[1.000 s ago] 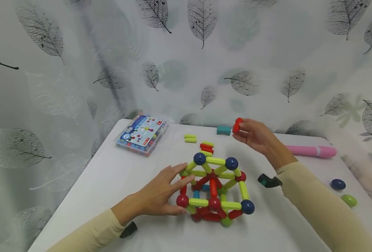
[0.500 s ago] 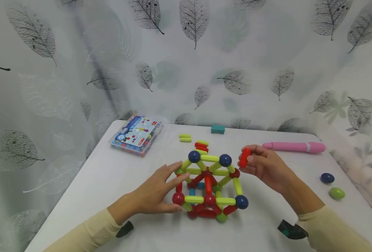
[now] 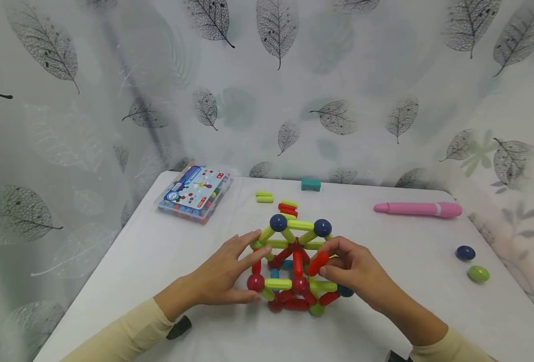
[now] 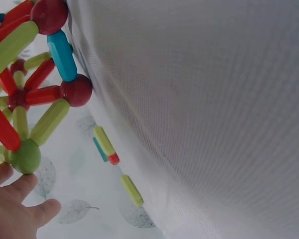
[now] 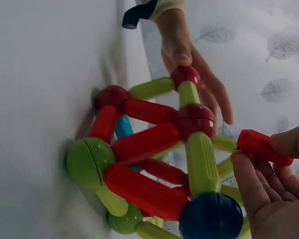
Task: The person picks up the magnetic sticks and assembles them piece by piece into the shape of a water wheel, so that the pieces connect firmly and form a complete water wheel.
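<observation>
Low in the middle of the head view, the left hand [image 3: 221, 279] rests with straight fingers against the left side of the toy frame [image 3: 294, 261] of rods and balls on the white table [image 3: 158, 261]. The right hand [image 3: 354, 271] pinches a red rod [image 3: 317, 263] between thumb and fingers, right at the frame's right side. Farther right lie two loose balls [image 3: 472, 264]. Beyond sit a plastic box [image 3: 194, 192], loose rods [image 3: 276, 201], a teal block [image 3: 310, 184] and a pink pen [image 3: 418, 209].
</observation>
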Demonstrator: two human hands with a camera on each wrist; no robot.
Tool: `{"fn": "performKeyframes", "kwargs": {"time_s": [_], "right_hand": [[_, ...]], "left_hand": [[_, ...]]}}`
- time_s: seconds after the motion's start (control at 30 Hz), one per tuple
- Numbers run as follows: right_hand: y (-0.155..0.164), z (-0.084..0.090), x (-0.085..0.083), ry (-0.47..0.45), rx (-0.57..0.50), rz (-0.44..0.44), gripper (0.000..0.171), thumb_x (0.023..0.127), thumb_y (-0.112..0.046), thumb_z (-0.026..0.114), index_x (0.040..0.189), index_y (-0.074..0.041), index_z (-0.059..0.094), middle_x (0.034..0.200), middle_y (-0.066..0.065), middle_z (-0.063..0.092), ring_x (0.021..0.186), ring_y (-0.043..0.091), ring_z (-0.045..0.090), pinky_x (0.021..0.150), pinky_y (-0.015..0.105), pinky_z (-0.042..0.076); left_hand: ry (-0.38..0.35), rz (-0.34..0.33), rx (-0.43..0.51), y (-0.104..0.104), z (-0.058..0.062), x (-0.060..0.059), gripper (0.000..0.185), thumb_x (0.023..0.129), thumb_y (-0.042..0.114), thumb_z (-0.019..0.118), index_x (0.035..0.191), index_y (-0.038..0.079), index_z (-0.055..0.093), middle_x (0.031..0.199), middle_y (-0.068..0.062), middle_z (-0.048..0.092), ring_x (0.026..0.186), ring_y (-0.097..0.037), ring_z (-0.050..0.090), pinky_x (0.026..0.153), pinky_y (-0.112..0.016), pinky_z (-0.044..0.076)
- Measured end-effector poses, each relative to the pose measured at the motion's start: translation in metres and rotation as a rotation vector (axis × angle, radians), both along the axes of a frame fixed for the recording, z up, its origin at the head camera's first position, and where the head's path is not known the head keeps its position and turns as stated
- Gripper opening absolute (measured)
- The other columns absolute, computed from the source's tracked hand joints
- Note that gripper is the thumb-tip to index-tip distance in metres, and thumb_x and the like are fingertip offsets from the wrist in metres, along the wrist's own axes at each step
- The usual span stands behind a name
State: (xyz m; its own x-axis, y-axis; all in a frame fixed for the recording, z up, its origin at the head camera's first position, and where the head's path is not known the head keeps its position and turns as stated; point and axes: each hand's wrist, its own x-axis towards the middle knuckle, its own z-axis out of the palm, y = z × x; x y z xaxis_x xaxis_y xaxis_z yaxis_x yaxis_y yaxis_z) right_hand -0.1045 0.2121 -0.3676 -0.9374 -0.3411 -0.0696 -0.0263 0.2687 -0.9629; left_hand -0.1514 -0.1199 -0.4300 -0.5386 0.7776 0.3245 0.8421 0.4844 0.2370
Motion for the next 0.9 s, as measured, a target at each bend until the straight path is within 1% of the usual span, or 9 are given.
{"fn": "performKeyframes", "kwargs": {"time_s": [0.1, 0.2, 0.3, 0.53, 0.63, 0.73, 0.8, 0.87, 0.9], "right_hand": [[-0.006, -0.004, 0.002, 0.045, 0.074, 0.041, 0.03, 0.093, -0.013, 0.073, 0.118, -0.006, 0.059, 0.112, 0.013, 0.069, 0.1, 0.032, 0.073, 0.083, 0.035, 0.062], [-0.009, -0.006, 0.004, 0.108, 0.146, 0.074, 0.025, 0.093, -0.011, 0.072, 0.115, -0.01, 0.06, 0.109, 0.008, 0.069, 0.099, 0.024, 0.073, 0.083, 0.031, 0.061], [-0.011, -0.008, 0.005, 0.152, 0.189, 0.086, 0.023, 0.093, -0.01, 0.071, 0.113, -0.013, 0.061, 0.108, 0.005, 0.07, 0.097, 0.018, 0.073, 0.084, 0.028, 0.06], [-0.009, -0.009, 0.004, 0.195, 0.19, 0.112, 0.026, 0.093, -0.009, 0.072, 0.116, -0.012, 0.06, 0.109, 0.003, 0.07, 0.097, 0.017, 0.072, 0.085, 0.026, 0.059], [-0.007, -0.008, 0.005, 0.212, 0.18, 0.122, 0.029, 0.093, -0.009, 0.072, 0.119, -0.01, 0.06, 0.11, 0.003, 0.07, 0.099, 0.019, 0.072, 0.085, 0.025, 0.059], [-0.002, -0.006, 0.007, 0.23, 0.18, 0.119, 0.031, 0.093, -0.01, 0.072, 0.122, -0.009, 0.06, 0.112, 0.003, 0.07, 0.101, 0.021, 0.072, 0.086, 0.023, 0.058], [0.003, -0.004, 0.009, 0.24, 0.179, 0.102, 0.031, 0.094, -0.01, 0.072, 0.123, -0.01, 0.061, 0.113, 0.002, 0.07, 0.102, 0.021, 0.071, 0.087, 0.023, 0.058], [0.014, -0.002, 0.01, 0.271, 0.203, 0.055, 0.031, 0.095, -0.011, 0.072, 0.124, -0.011, 0.061, 0.115, 0.002, 0.07, 0.103, 0.015, 0.071, 0.086, 0.022, 0.058], [0.021, -0.001, 0.009, 0.305, 0.225, 0.021, 0.031, 0.094, -0.01, 0.072, 0.124, -0.012, 0.061, 0.115, 0.003, 0.07, 0.103, 0.011, 0.07, 0.086, 0.021, 0.057]], "left_hand": [[0.01, -0.005, 0.004, 0.001, 0.0, -0.001, 0.096, 0.085, 0.06, 0.073, 0.162, 0.026, 0.027, 0.17, -0.005, 0.016, 0.153, -0.024, 0.025, 0.116, -0.06, 0.035], [0.013, -0.01, 0.005, 0.002, 0.001, -0.002, 0.096, 0.085, 0.06, 0.073, 0.162, 0.026, 0.027, 0.17, -0.005, 0.016, 0.153, -0.024, 0.025, 0.116, -0.06, 0.035], [0.017, -0.011, 0.003, 0.002, 0.001, -0.002, 0.096, 0.085, 0.061, 0.073, 0.162, 0.026, 0.027, 0.17, -0.006, 0.016, 0.153, -0.025, 0.025, 0.116, -0.06, 0.034], [0.007, -0.002, 0.001, 0.002, 0.001, -0.001, 0.097, 0.085, 0.06, 0.074, 0.162, 0.027, 0.026, 0.17, -0.005, 0.016, 0.153, -0.025, 0.025, 0.116, -0.06, 0.034], [0.005, 0.002, -0.001, 0.002, 0.0, -0.001, 0.097, 0.085, 0.061, 0.074, 0.162, 0.027, 0.026, 0.17, -0.005, 0.015, 0.153, -0.025, 0.025, 0.116, -0.06, 0.034], [0.005, 0.001, 0.003, 0.001, -0.001, -0.002, 0.097, 0.085, 0.061, 0.074, 0.162, 0.027, 0.026, 0.17, -0.005, 0.015, 0.153, -0.025, 0.024, 0.117, -0.061, 0.033], [0.003, 0.0, 0.006, 0.001, -0.001, -0.002, 0.097, 0.085, 0.061, 0.073, 0.162, 0.026, 0.027, 0.17, -0.005, 0.015, 0.153, -0.025, 0.024, 0.117, -0.061, 0.032], [-0.002, -0.003, 0.008, 0.0, -0.002, -0.002, 0.096, 0.085, 0.061, 0.073, 0.162, 0.027, 0.027, 0.17, -0.004, 0.014, 0.153, -0.024, 0.024, 0.117, -0.061, 0.032], [-0.004, -0.004, 0.01, 0.0, -0.002, -0.002, 0.096, 0.085, 0.061, 0.073, 0.162, 0.026, 0.027, 0.17, -0.004, 0.014, 0.153, -0.023, 0.024, 0.117, -0.06, 0.032]]}}
